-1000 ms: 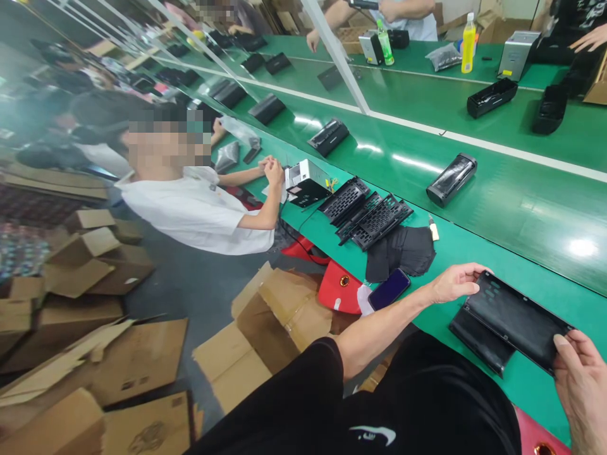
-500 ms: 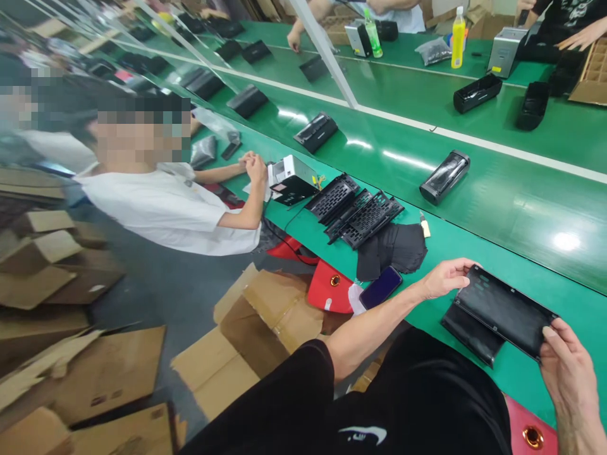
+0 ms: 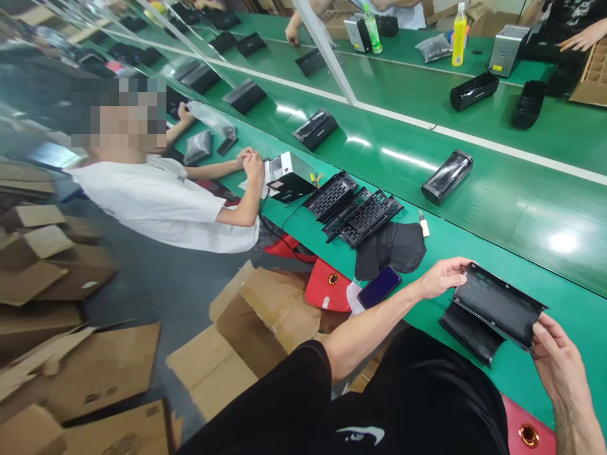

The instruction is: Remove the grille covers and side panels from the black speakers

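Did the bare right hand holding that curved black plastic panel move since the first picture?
Yes, a little. The bare right hand has shifted leftward across the picture, nearer to the small pale bottle on the green tabletop.

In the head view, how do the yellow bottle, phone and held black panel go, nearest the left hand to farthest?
1. Held black panel: touching the left hand.
2. Phone: left of that hand.
3. Yellow bottle: across, far side.

The left hand (image 3: 443, 279) and the right hand (image 3: 558, 354) hold a curved black plastic panel (image 3: 502, 304) at its two ends. A second curved black panel (image 3: 469, 333) peeks out below it on the smooth green table (image 3: 519, 379). A flat dark phone (image 3: 379, 287) lies nearby.
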`<state>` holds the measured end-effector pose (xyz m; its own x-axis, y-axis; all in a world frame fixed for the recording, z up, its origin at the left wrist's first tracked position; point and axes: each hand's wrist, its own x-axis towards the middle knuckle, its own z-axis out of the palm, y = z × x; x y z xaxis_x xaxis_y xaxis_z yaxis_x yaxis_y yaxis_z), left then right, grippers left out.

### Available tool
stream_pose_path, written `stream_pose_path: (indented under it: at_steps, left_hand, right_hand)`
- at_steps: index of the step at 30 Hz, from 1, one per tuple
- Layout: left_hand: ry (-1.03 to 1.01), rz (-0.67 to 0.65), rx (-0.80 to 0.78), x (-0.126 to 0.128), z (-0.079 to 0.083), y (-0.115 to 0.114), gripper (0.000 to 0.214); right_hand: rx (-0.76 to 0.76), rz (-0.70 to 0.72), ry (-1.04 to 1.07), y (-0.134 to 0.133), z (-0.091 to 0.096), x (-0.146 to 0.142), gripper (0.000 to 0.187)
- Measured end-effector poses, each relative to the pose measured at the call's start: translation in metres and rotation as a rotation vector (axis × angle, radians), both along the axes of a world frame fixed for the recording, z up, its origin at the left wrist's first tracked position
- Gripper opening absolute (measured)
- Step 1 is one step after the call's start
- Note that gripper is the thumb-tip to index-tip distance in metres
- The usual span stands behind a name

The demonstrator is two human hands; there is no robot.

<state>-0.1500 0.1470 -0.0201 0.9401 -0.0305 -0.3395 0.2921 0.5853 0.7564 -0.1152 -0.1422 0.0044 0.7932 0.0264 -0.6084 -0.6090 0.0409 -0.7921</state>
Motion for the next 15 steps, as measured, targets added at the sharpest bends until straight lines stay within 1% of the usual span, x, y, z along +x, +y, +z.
stream_pose_path:
  at_steps: [4,7,10,13,15]
  left_hand:
    - [0.009,0.030,-0.013,-0.001,-0.005,0.000,0.058]
    - [0.017,0.057,-0.019,-0.003,-0.007,-0.001,0.057]
    - [0.036,0.089,-0.048,-0.006,-0.008,-0.001,0.057]
    - [0.061,0.098,-0.123,-0.010,-0.010,0.002,0.059]
    - [0.091,0.114,-0.219,-0.011,-0.015,0.006,0.056]
  right_hand:
    - [0.011,-0.002,0.067,-0.002,-0.004,0.004,0.065]
    - [0.036,-0.004,0.086,0.002,-0.002,0.008,0.065]
    - [0.078,0.039,0.095,0.008,0.002,0.013,0.060]
    - [0.083,0.058,0.075,0.014,0.005,0.018,0.054]
    - [0.078,0.072,0.072,0.018,0.006,0.023,0.053]
